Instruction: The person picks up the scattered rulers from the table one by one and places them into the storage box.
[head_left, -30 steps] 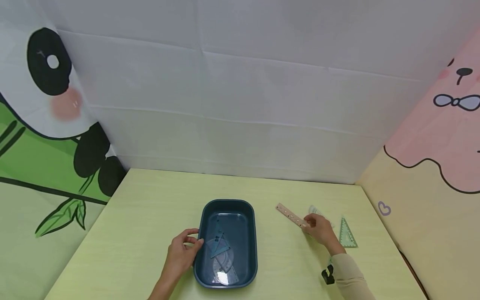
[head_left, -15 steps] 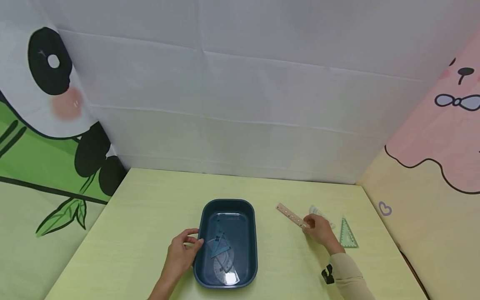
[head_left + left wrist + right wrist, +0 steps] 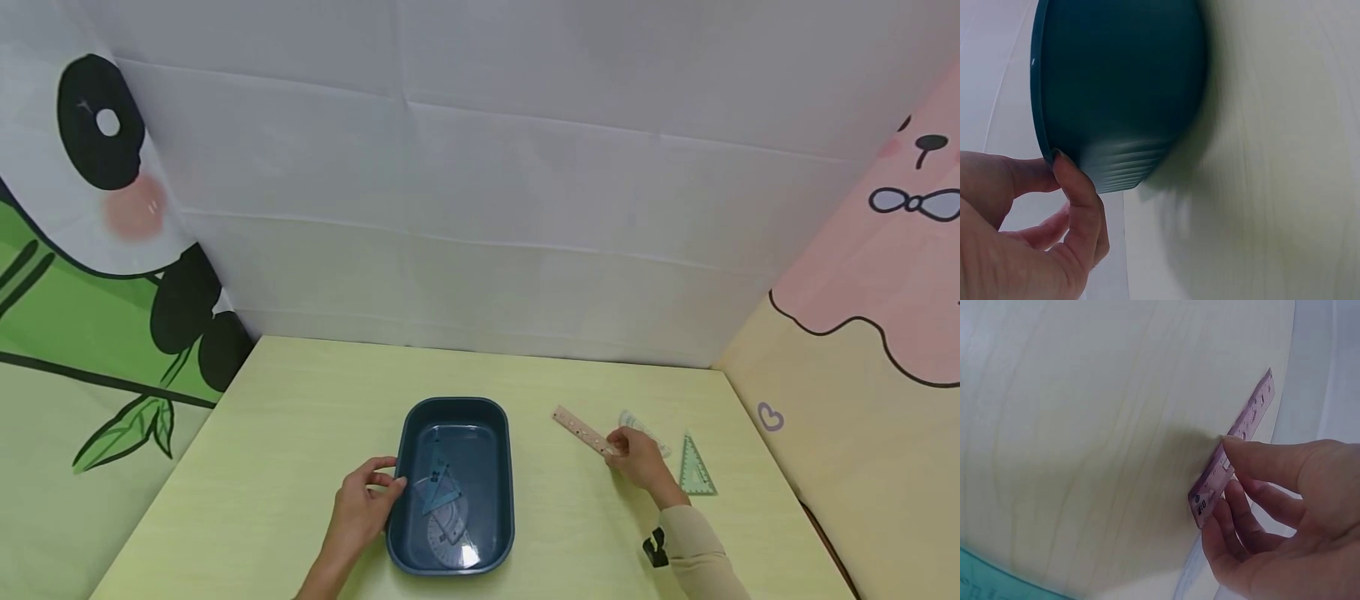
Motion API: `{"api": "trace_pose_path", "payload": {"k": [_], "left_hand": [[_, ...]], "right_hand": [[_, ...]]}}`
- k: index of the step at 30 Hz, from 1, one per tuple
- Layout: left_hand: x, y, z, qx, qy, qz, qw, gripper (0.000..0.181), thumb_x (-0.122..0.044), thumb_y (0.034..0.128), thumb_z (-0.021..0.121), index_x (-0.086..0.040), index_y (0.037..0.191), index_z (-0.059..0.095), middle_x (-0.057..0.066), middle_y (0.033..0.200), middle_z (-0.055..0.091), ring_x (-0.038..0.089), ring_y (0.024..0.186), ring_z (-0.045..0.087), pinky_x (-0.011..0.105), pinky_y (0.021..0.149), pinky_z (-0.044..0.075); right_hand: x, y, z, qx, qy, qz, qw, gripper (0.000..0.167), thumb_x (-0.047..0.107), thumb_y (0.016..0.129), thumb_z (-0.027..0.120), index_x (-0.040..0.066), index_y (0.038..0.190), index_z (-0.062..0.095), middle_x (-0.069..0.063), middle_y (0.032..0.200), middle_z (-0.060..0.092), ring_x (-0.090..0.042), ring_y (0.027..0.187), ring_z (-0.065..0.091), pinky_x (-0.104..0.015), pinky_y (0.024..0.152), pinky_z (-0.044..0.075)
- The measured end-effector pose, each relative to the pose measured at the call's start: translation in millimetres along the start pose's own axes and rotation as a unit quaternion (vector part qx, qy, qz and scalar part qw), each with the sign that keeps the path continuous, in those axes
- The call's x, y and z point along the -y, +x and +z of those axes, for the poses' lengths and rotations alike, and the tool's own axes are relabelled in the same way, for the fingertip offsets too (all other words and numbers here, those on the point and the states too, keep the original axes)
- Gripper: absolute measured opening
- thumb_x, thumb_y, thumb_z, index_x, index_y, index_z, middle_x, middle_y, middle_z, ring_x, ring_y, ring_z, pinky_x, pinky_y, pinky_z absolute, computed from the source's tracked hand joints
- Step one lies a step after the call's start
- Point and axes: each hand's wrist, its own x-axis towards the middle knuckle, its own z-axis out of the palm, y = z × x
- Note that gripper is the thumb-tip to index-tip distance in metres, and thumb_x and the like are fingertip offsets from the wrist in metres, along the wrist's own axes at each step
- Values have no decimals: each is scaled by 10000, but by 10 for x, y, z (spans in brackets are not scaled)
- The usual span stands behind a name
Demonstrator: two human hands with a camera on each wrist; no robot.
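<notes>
In the head view my left hand [image 3: 362,508] pinches the left rim of a dark blue plastic tray [image 3: 491,500]. The left wrist view shows thumb and fingers on that rim, with the tray's outer wall [image 3: 1116,75] beside them. Inside the tray lie a blue set square [image 3: 442,502] and a clear protractor [image 3: 441,552], partly overlapping. On the right, my right hand [image 3: 641,458] pinches a pink ruler [image 3: 579,427] near one end. The right wrist view has the ruler [image 3: 1252,415] tilted between thumb and fingers, its far end pointing away.
A pale clear measuring piece [image 3: 628,419] lies behind my right hand, which partly hides it. Right of it is a green set square [image 3: 708,483]. A green printed edge [image 3: 997,581] shows at the right wrist view's lower left. Walls border the pale yellow table [image 3: 285,400].
Almost nothing differs. Both hands keep their places on the tray rim and the ruler; only a very slight shift of the head view shows.
</notes>
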Motion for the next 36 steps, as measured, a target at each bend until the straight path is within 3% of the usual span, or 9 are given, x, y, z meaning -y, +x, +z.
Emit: {"api": "trace_pose_path", "payload": {"k": [20, 36], "left_hand": [[-11, -2, 20, -13, 28, 49, 10000, 364, -91, 944, 709, 44, 1273, 630, 96, 889, 639, 202, 652, 621, 338, 488, 525], [-6, -9, 29, -31, -134, -6, 9999, 341, -69, 932, 714, 23, 1254, 651, 93, 875, 641, 200, 641, 628, 335, 481, 528]], "right_hand": [[-2, -25, -16, -65, 14, -126, 9999, 215, -51, 857, 750, -74, 1045, 648, -127, 964, 639, -266, 900, 584, -480, 855, 497], [5, -30, -36, -19, 52, 28, 10000, 218, -48, 866, 749, -64, 1057, 646, -127, 979, 635, -266, 914, 579, -475, 863, 493]]}}
